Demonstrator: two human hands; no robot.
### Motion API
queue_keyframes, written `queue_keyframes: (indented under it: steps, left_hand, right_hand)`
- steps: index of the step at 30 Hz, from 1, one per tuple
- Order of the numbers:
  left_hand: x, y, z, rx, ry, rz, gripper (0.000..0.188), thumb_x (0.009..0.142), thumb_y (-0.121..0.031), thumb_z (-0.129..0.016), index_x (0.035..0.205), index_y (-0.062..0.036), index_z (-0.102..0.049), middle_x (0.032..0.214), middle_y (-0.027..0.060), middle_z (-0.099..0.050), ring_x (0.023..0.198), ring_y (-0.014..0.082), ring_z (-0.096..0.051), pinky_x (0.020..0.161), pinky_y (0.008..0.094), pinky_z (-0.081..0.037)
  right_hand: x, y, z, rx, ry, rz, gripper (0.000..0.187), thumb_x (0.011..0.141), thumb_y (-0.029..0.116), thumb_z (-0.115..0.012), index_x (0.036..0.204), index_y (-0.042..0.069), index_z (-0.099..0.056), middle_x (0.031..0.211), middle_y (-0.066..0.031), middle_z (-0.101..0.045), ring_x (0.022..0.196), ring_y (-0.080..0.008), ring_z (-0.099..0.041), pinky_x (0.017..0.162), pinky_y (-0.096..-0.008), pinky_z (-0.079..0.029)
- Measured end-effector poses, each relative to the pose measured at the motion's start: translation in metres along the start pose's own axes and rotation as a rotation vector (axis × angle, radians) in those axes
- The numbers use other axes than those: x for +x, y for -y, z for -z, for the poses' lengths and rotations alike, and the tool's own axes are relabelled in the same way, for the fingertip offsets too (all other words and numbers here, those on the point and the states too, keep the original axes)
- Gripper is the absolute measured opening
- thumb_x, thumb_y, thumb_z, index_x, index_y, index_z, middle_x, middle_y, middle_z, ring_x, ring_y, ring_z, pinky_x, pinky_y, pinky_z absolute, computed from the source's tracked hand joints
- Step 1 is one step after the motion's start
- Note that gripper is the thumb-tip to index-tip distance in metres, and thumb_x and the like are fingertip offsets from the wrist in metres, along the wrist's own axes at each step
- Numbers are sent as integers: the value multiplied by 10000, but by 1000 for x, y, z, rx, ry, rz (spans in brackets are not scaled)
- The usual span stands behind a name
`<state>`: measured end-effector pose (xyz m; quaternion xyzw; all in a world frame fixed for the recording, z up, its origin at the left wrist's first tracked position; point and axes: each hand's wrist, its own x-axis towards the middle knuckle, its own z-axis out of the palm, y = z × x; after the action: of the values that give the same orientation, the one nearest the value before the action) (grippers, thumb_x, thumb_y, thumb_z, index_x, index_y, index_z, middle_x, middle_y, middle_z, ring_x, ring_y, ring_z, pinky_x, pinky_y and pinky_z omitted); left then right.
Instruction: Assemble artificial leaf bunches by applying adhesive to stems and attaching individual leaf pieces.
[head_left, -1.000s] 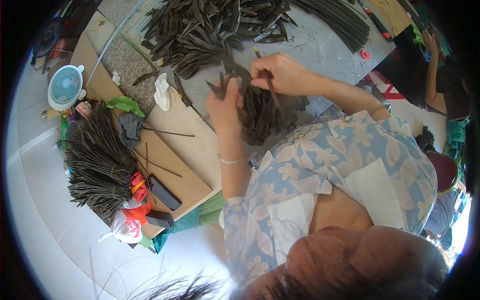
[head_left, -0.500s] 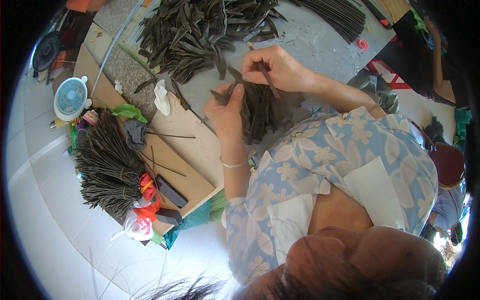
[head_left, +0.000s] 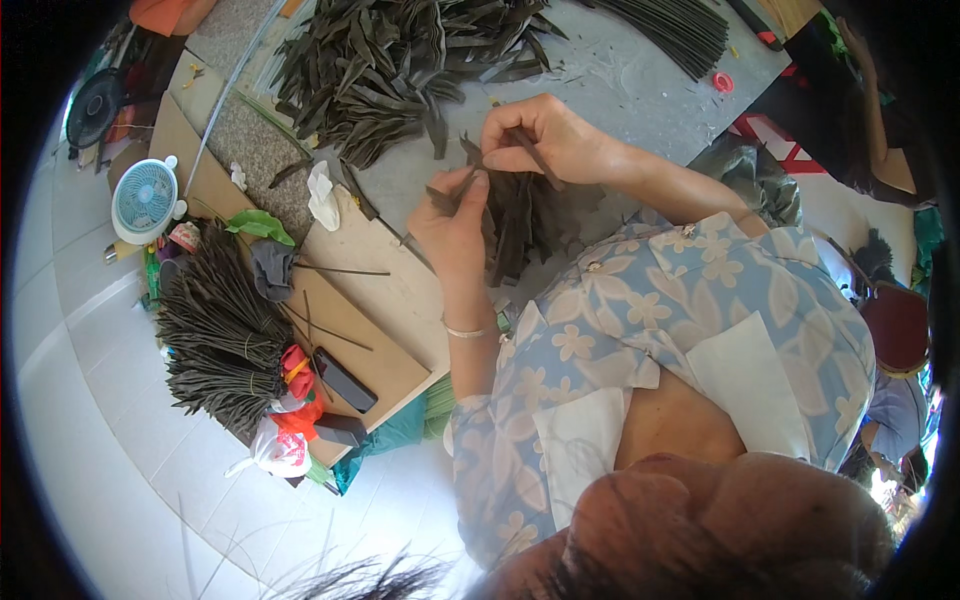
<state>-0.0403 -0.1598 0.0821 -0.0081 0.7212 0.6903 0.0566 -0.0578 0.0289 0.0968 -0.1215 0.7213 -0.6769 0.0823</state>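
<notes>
My left hand (head_left: 448,220) is closed, pinching dark grey-green leaf-like strips (head_left: 447,190) between thumb and fingers. Close beside it, my right hand (head_left: 548,140) is also closed, with a thin dark strip (head_left: 538,155) slanting out through its fingers. The fingertips of both hands almost meet at the top of the held strips. Below the hands hangs or lies a cluster of similar dark strips (head_left: 518,225), close to my shirt; I cannot tell how much of it is gripped. A large pile of loose dark strips (head_left: 375,70) covers the tabletop beyond my hands.
A bundle of thin dark stems (head_left: 665,30) lies at the far right, near a red ring (head_left: 722,82). On the left are tied dark bundles (head_left: 215,330), a black phone (head_left: 343,380), a grey cloth (head_left: 270,268), crumpled white tissue (head_left: 322,196) and a small blue fan (head_left: 143,200).
My right hand has shifted slightly left, bringing its fingertips closer to my left thumb. The strip in it has tilted a little. My left hand stays almost where it was.
</notes>
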Motion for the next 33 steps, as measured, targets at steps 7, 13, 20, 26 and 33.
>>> queue_keyframes:
  steps: [7, 13, 20, 26, 33]
  left_hand:
    - [0, -2, -2, -218, -11, 131, 84, 892, -22, -687, 921, 56, -678, 648, 3, -558, 533, 71, -449, 504, 206, -328]
    - [-3, 4, 2, -322, -29, 198, 65, 886, -33, -687, 932, 13, -689, 712, -18, -592, 580, 54, -470, 532, 202, -348]
    - [-7, 4, -1, -64, -16, -60, 54, 879, -1, -683, 924, 29, -680, 822, -8, -607, 712, 57, -509, 631, 195, -394]
    - [-6, 2, 2, -206, -22, 147, 55, 889, -25, -681, 922, 18, -682, 810, 1, -597, 704, 73, -516, 622, 202, -399]
    - [2, 7, 11, -526, -255, 238, 146, 915, -13, -611, 1054, 30, -622, 831, 47, -622, 710, 128, -583, 644, 248, -475]
  right_hand:
    - [-4, -2, 4, 282, 60, -155, 106, 947, 106, -652, 876, 30, -636, 788, 44, -577, 683, -23, -447, 584, -195, -350]
    - [-4, -6, 3, 262, -16, -165, 97, 948, 101, -657, 908, 14, -639, 807, 34, -590, 715, -30, -476, 617, -197, -383]
    - [0, 11, -1, 135, -60, -159, 108, 902, 118, -716, 894, 21, -670, 760, 28, -614, 672, -54, -521, 570, -239, -433]
    - [-3, -3, 2, 352, -16, -165, 81, 923, 107, -667, 883, 37, -659, 725, 47, -561, 620, -16, -448, 519, -199, -341]
    - [-13, 7, 18, 580, 42, -189, 76, 932, 124, -645, 896, 58, -649, 703, 68, -530, 584, -1, -404, 492, -190, -294]
